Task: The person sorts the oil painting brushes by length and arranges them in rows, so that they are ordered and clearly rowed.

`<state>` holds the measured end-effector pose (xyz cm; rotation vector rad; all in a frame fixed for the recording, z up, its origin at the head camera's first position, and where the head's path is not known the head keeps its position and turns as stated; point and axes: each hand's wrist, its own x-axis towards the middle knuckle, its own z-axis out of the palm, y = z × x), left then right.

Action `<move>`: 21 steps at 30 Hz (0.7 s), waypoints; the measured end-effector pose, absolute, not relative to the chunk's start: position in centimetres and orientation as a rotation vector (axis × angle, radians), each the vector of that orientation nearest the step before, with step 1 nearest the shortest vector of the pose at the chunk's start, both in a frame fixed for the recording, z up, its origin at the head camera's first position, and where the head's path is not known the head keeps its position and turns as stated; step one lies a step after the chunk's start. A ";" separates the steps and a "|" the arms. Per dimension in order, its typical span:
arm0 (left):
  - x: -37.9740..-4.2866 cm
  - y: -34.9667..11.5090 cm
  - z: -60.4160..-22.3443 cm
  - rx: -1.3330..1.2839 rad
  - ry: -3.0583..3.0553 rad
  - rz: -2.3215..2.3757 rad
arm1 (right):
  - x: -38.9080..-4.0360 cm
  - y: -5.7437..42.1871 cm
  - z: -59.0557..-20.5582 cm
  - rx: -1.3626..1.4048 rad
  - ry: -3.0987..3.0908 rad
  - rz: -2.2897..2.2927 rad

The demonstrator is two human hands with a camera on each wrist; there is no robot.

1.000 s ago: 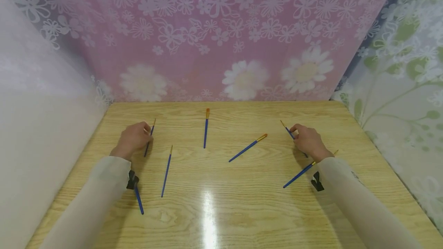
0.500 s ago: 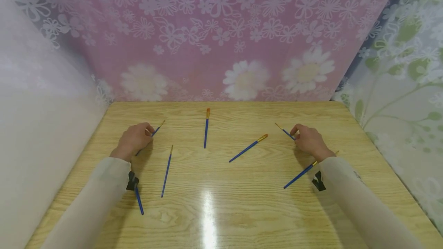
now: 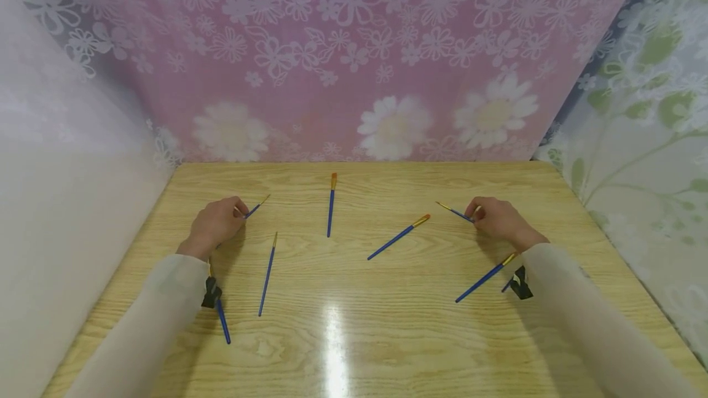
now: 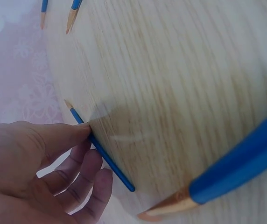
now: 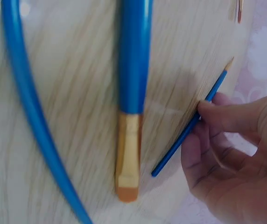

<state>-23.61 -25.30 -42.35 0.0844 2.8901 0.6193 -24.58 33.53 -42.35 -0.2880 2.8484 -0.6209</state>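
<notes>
My left hand [image 3: 216, 223] pinches a thin blue paintbrush [image 3: 259, 206] at the left of the table; its bristle tip points right and toward the back. In the left wrist view, thumb and fingers grip the handle of that paintbrush [image 4: 109, 158]. Over on the right, my right hand [image 3: 500, 221] pinches another thin blue paintbrush [image 3: 455, 210], whose tip points left and slightly back. The right wrist view shows this paintbrush [image 5: 178, 142] between thumb and fingertips, its handle end sticking out below. In the head view the handle ends are mostly hidden by the hands.
Between the hands lie a flat-tipped paintbrush [image 3: 330, 204], a slanted paintbrush [image 3: 398, 237] and a thin one [image 3: 268, 275]. One paintbrush [image 3: 224, 322] lies partly under the left wrist. Near the right wrist are a wider paintbrush [image 3: 485, 277] and a mostly hidden handle [image 3: 506, 287].
Both held paintbrushes have turned in the fingers, their tips swinging inward toward the table's middle. The right forearm has shifted slightly right, uncovering part of a handle. The left hand has barely moved.
</notes>
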 end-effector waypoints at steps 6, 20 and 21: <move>-24.0 -25.5 -42.6 0.136 2.900 0.583 | -24.9 34.2 -42.5 -0.319 2.822 -0.652; -24.4 -25.3 -42.4 0.195 2.835 0.486 | -25.0 34.7 -42.5 -0.359 2.802 -0.684; -24.4 -25.3 -42.4 0.206 2.838 0.493 | -24.9 34.7 -42.6 -0.359 2.805 -0.688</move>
